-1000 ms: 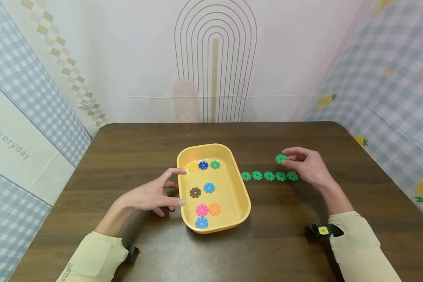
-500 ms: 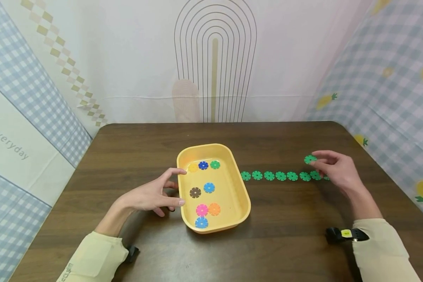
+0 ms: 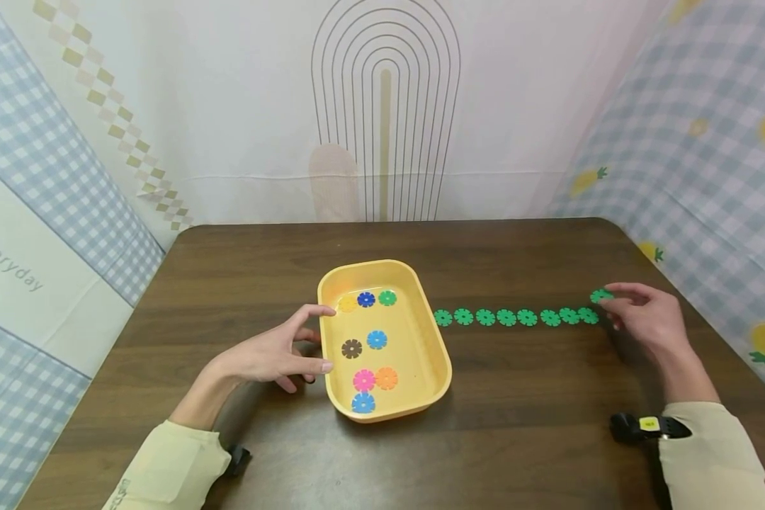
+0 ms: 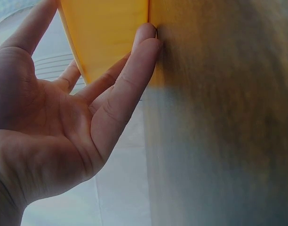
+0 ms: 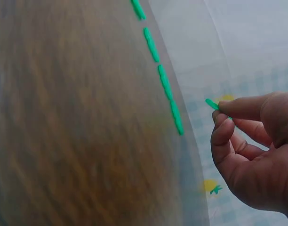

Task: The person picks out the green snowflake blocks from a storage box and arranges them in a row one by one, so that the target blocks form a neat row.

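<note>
A yellow plastic tray (image 3: 430,354) sits mid-table, holding several flower-shaped notched discs in blue, pink, orange, brown, yellow and green. My left hand (image 3: 264,354) holds its left side: thumb and index finger lie over the rim, the other fingers against the outside wall (image 4: 106,37). To the right, my right hand (image 3: 653,319) pinches a green notched disc (image 3: 601,296) between thumb and index finger, raised off the table in the right wrist view. Just below and left of it ends a row of green discs (image 3: 506,318) lying flat, running rightward from the tray's right side.
The dark wooden table (image 3: 516,453) has a rounded far right corner. Behind it hangs a pale cloth with arch lines (image 3: 385,127), and checked cloth (image 3: 669,163) hangs at the right side.
My right hand has moved rightward along the row with the green disc, uncovering the row's right end. My left hand and the tray have stayed in place.
</note>
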Demonstrator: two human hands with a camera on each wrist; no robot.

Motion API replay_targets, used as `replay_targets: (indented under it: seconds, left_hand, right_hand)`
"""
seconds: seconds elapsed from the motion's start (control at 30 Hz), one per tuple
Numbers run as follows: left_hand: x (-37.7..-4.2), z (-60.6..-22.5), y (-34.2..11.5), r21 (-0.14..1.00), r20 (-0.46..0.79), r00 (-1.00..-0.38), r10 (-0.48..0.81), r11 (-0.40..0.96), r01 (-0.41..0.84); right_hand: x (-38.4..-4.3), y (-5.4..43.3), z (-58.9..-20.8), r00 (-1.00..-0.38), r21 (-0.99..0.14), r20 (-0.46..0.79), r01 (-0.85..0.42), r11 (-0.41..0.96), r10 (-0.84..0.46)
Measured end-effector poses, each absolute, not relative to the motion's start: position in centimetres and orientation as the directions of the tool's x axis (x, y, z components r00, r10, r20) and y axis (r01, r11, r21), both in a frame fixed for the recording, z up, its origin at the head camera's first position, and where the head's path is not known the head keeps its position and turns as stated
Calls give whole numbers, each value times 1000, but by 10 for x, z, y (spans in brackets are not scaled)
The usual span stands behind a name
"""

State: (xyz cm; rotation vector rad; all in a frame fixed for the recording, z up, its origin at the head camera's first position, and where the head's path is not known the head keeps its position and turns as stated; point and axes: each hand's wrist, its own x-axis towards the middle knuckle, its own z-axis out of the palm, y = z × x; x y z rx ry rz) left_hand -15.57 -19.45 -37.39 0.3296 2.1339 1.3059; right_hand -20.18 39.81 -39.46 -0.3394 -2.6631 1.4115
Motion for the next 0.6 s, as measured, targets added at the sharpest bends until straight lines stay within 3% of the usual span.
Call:
replay_targets:
  seconds: [0.3, 0.6]
  left_hand:
    - [-156, -374, -195, 874, -365, -783, 504, 476, -100]
    - [-156, -375, -194, 870, -367, -784, 501, 482, -99]
  right_hand:
    - [-201, 410, -401, -955, -759, -73, 240, 606, 287]
    - [-201, 410, -404, -948, -769, -119, 277, 576, 296]
